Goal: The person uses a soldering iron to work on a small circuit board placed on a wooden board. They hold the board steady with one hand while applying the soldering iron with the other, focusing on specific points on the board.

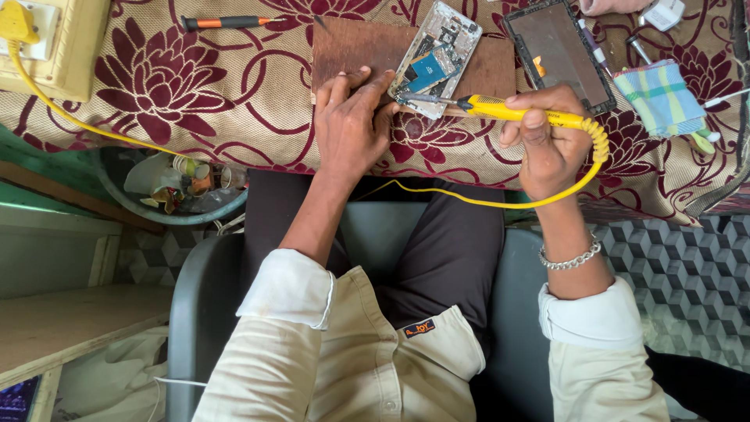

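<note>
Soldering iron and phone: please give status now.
Right hand grips soldering iron, tip on opened phone. Left hand steadies phone on board. Nothing in the way.

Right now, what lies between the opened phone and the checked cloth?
In the head view, a detached phone screen lies between the opened phone and the checked cloth.

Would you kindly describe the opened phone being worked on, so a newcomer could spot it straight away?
Start at the brown wooden board on the maroon flowered cloth. The opened phone lies tilted on it, between the left hand and the yellow tool in the right hand. Unlike the dark screen panel beside it, it shows bare silver innards and a blue part.
</note>
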